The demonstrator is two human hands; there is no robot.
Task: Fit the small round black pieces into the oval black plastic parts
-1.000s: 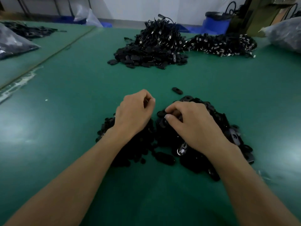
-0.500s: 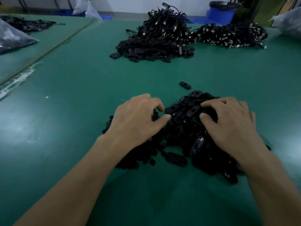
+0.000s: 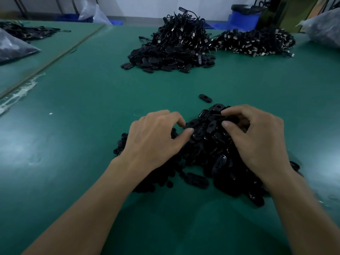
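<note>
Left hand [image 3: 156, 138] curled over the round pieces [image 3: 161, 181], right hand [image 3: 257, 142] clawed into the ovals [image 3: 211, 144] beside them on the table [image 3: 73, 135]; whether either gripped a part was unclear. With the heaps touching, a careless rake could likely mix them or scatter pieces.

I can read no text, number or brand anywhere in view. The oval black plastic parts [image 3: 207, 144] are too dark to show any marking. The green worktop [image 3: 88, 111] and the blue bin [image 3: 244, 16] at the back carry nothing legible.
</note>
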